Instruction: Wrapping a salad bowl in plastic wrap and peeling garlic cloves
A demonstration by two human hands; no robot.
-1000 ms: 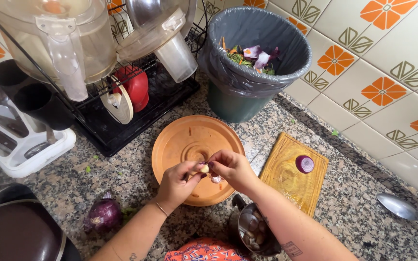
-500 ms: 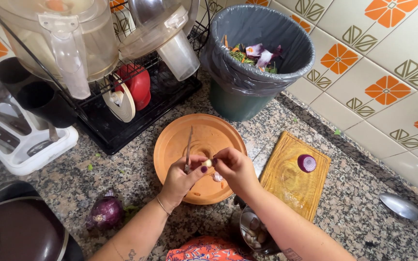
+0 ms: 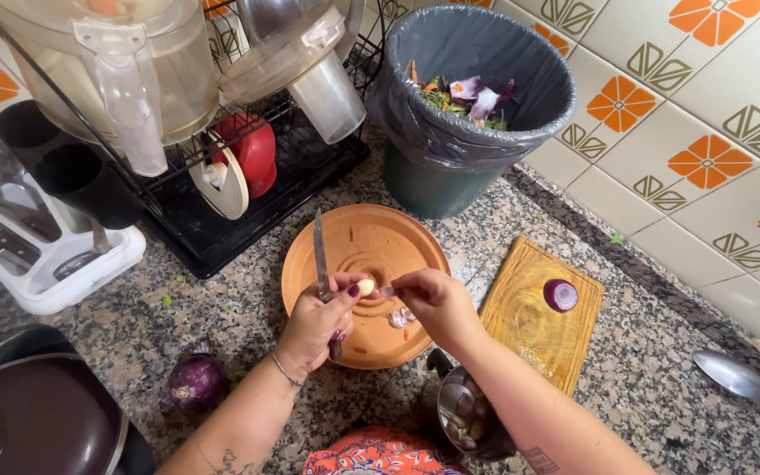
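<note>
The left hand (image 3: 314,321) is closed around the handle of a knife (image 3: 319,255), whose blade points up and away over the round wooden board (image 3: 354,242). Its thumb and forefinger also pinch a small pale garlic clove (image 3: 366,287). The right hand (image 3: 433,303) meets it from the other side, fingertips pressed together on a bit of skin at the clove's end, so both hands are clamped on the same small piece just above the round board. A few scraps of peel (image 3: 398,318) lie on the board under the hands.

The round board sits on a speckled granite worktop (image 3: 653,387). Just to its right lies a rectangular wooden board (image 3: 529,339) with half a red onion (image 3: 560,295) on it, cut face up. A whole red onion (image 3: 195,383) rests on the worktop near the left forearm. Below the right wrist stands a small metal pot (image 3: 468,422) holding what look like more cloves. A metal spoon (image 3: 736,376) lies at the far right.

Behind the round board stands a green bin (image 3: 433,185) lined with a grey bag and holding vegetable trimmings. To its left is a black dish rack (image 3: 248,220) with a red mug (image 3: 252,154), clear plastic jugs (image 3: 125,70) and a white cutlery tray (image 3: 54,273). A dark pan (image 3: 28,422) sits at the lower left corner.
</note>
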